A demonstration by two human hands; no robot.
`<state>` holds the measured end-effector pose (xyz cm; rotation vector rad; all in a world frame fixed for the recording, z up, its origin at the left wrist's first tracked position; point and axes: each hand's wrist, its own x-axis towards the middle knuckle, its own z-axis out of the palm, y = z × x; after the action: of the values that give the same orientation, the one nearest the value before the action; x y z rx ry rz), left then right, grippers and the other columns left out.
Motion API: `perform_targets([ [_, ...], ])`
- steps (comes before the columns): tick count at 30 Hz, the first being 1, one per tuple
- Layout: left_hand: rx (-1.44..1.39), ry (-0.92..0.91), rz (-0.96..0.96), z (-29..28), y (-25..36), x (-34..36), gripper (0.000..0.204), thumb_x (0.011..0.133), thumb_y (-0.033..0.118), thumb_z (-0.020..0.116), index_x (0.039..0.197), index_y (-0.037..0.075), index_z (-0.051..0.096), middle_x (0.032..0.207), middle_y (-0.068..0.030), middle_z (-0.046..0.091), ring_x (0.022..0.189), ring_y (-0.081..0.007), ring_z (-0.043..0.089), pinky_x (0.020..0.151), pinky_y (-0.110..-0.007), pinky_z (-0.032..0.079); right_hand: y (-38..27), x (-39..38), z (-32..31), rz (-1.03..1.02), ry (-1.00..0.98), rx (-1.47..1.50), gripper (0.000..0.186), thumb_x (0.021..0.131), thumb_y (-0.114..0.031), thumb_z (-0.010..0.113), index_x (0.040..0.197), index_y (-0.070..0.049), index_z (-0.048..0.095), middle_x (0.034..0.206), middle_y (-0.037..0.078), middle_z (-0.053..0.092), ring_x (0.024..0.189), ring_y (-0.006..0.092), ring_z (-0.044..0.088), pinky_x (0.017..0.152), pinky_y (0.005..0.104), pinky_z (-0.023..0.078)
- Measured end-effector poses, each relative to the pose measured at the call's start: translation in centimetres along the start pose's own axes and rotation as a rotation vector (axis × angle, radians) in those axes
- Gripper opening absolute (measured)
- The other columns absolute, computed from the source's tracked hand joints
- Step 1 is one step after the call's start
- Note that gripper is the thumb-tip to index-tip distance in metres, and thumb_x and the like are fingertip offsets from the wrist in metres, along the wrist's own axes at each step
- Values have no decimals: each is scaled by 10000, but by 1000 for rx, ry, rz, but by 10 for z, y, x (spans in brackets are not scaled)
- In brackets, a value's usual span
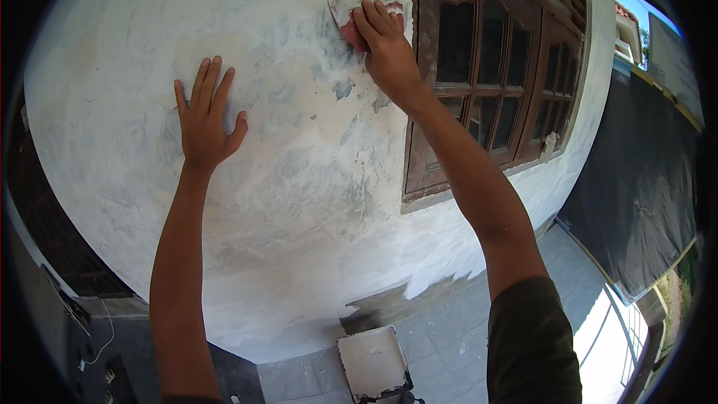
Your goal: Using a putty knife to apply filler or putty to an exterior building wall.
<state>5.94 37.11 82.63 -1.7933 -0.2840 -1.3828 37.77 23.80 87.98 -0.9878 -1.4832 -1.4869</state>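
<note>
We rest our left hand (206, 127), fingers spread and holding nothing, on the patchy wall (292, 179) at upper left, while our right hand (389, 49) curls its fingers firmly over a red scraper (350, 28) at top centre.

Diffuse daylight illuminates the wall (284, 187) at moderate to high brightness with soft tonal gradation, while the glass panes of the window (493, 41) and the black sheet (632, 194) read dark. Direct sun at the lower right produces an overexposed white floor patch (598, 344) crossed by thin, hard-edged shadows, and a small section of sky (639, 4) registers bright blue at the upper right. Fisheye distortion bows straight edges toward the rim, where fine detail softens and vignetting darkens the corners to black; surface texture near the centre is reasonably sharp.
</note>
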Motion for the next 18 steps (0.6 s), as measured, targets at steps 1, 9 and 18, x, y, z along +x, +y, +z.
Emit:
perform_targets([
  [1, -2, 5, 0, 0, 0, 1, 655, 868, 249, 628, 1496, 117, 495, 1623, -98, 400, 1534, -288, 319, 1221, -658, 95, -6, -12, -1, 28, -33, 9, 608, 780, 145, 596, 1374, 17, 569, 1475, 225, 517, 1393, 408, 465, 1143, 501, 383],
  [9, -19, 2, -12, 4, 1, 2, 691, 834, 197, 650, 1501, 122, 487, 1630, -95, 388, 1540, -277, 307, 1223, -656, 96, -51, -88, -47, 114, -265, 115, 581, 811, 109, 589, 1380, -7, 587, 1443, 218, 550, 1343, 379, 514, 1126, 513, 392],
  [18, -2, -10, -25, -2, 3, 3, 663, 869, 247, 626, 1504, 121, 483, 1632, -92, 385, 1539, -284, 307, 1220, -657, 112, -18, 69, -89, 209, -34, 207, 424, 816, 55, 518, 1170, -16, 741, 931, 229, 740, 727, 339, 733, 710, 376, 585],
])
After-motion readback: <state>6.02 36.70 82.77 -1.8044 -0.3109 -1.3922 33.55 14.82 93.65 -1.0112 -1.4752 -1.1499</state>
